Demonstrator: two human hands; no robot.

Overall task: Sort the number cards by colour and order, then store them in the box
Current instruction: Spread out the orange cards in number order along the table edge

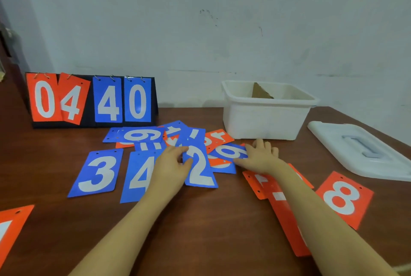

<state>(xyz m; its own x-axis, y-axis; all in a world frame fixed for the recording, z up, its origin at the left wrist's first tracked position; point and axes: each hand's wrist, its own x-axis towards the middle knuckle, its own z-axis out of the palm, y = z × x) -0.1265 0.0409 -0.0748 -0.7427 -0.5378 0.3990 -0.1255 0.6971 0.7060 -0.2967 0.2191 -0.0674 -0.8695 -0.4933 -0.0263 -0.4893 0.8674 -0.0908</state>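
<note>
1. L hand (172, 164): I see thumb + fingers pinching blue plastic "2" card (200, 170) by its left edge, on brown wooden table (200, 220).
2. R hand (259, 155): fingers spread flat on blue "6" card (229, 152) (near open white plastic box (264, 117)).

- The tabletop (200, 226) lies bare between the two forearms, from the near edge up to the blue 2 card (200, 164); a hand can pass there freely.
- A heap of overlapping blue and orange cards (178, 137) fills the middle, reaching the foot of the white box (262, 120).
- The box stands open at the top; a brown cardboard piece (260, 92) leans inside it.
- The lid (360, 149) lies flat to the right of the box, with a strip of bare wood between them.
- The scoreboard stand (89, 100) blocks the far left.
- Bare wood separates the stand from the box along the wall.
- Orange cards (287, 220) lie under the right forearm, the orange 8 card (343, 198) beside them.
</note>
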